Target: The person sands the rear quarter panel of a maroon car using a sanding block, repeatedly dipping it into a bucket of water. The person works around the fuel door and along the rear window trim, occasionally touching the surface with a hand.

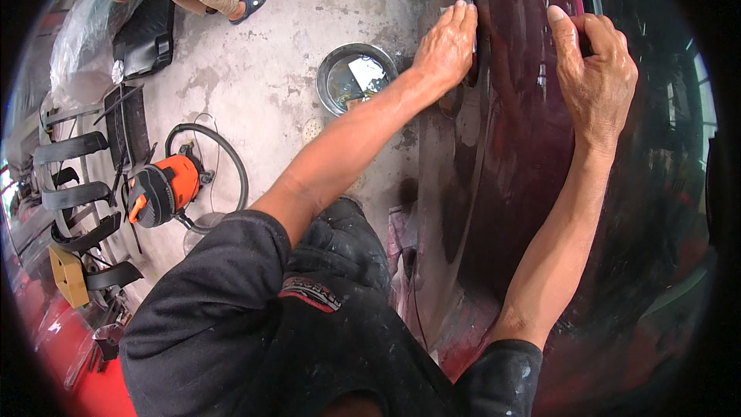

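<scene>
Both hands are pressed on a dark maroon car panel (517,154), which runs lengthwise from bottom to top of the view. Left hand (445,48) is laid flat, fingers together, by a dark recess. Right hand (594,77) is curled shut on something small; what exactly can't be made out. Nearby, a round metal basin (330,69) on the concrete floor (262,69) is holding murky liquid.

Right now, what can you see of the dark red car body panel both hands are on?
The car body panel is glossy dark maroon painted metal, curved, filling the right side of the view above a concrete floor. Its sheen is dulled by dust and pale smears, and its lower edge looks scuffed. The left hand lies flat at its left edge. The right hand presses on it, fingers curled around something small and dark.
</scene>
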